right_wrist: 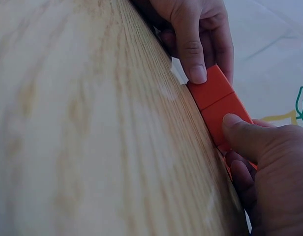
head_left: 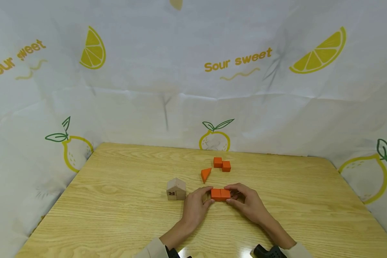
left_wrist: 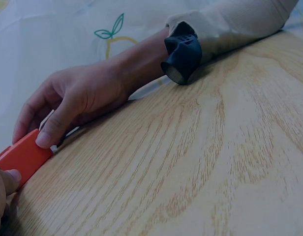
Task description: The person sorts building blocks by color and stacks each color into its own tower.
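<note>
Two orange cube blocks, a left one (head_left: pixel 215 195) and a right one (head_left: pixel 225 194), stand side by side on the table, faces together with a thin seam between. My left hand (head_left: pixel 194 207) pinches the left block from its outer side, thumb at the near face and fingers behind. My right hand (head_left: pixel 249 205) pinches the right block the same way, its thumb (right_wrist: pixel 242 130) pressed on the orange face in the right wrist view. The right wrist view also shows the left thumb (right_wrist: pixel 192 54) on the far block. The blocks' back faces are hidden.
Left of my left hand stands a small house of plain wooden blocks (head_left: pixel 176 190) with a pointed roof and a dark printed mark. Behind the hands lie an orange triangular block (head_left: pixel 205 175) and two more orange cubes (head_left: pixel 221 165). A lemon-print cloth (head_left: pixel 142 114) hangs behind the wooden table (head_left: pixel 116 215).
</note>
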Tool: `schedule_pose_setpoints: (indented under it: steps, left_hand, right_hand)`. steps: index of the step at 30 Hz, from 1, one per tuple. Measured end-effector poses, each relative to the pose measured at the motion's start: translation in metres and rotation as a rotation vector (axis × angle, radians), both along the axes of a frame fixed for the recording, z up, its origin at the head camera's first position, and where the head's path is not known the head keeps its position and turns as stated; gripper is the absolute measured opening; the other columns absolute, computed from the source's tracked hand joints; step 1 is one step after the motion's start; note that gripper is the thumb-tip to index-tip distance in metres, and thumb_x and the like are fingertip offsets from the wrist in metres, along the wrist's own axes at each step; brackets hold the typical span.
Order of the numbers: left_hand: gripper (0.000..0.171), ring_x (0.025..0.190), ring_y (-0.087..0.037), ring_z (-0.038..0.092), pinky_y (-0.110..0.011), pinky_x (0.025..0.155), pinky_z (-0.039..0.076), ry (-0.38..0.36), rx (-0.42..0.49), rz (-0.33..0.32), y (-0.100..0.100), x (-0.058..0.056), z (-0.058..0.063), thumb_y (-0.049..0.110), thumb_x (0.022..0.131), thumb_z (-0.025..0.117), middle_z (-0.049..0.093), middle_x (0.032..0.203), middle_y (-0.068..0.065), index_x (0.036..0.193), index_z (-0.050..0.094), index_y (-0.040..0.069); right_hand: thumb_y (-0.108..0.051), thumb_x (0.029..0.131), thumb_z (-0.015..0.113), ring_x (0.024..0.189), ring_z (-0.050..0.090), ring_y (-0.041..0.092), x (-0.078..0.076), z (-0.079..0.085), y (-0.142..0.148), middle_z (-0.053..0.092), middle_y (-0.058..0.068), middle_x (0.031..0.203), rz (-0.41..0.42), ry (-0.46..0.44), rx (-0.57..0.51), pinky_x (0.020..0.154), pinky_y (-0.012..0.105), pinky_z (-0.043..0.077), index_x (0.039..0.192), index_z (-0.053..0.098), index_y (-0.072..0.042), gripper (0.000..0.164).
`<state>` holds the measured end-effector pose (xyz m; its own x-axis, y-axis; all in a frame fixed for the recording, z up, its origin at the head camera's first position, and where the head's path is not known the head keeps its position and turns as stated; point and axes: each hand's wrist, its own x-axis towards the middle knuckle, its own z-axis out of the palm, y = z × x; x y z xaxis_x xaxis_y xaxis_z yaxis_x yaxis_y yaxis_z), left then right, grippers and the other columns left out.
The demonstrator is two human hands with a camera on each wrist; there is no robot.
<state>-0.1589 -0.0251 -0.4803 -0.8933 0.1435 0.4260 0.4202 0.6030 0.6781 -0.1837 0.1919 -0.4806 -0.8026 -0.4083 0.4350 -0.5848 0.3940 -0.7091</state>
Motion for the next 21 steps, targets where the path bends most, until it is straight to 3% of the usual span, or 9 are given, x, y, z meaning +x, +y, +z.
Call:
schedule_pose_setpoints:
  steps: [14, 21]
  left_hand:
    - [0.041, 0.105, -0.020, 0.063, -0.035, 0.083, 0.051, 0.014, -0.009, -0.001, 0.0004, -0.0012, -0.0003, 0.014, 0.078, 0.079, 0.068, 0.112, -0.005, 0.117, 0.068, 0.008]
    - [0.041, 0.105, -0.020, 0.062, -0.036, 0.084, 0.051, 0.009, -0.009, -0.001, -0.0001, -0.0003, -0.0004, 0.013, 0.079, 0.079, 0.068, 0.113, -0.005, 0.118, 0.068, 0.007]
  right_hand:
    - [-0.009, 0.082, 0.076, 0.083, 0.060, 0.013, -0.0009, 0.0014, 0.0007, 0.062, -0.004, 0.101, -0.002, -0.035, 0.023, 0.069, 0.026, 0.052, 0.118, 0.064, -0.012, 0.038]
    - [-0.007, 0.081, 0.075, 0.083, 0.061, 0.021, -0.0001, 0.0014, 0.0000, 0.063, 0.002, 0.103, 0.006, -0.045, 0.020, 0.069, 0.027, 0.052, 0.120, 0.062, -0.009, 0.041]
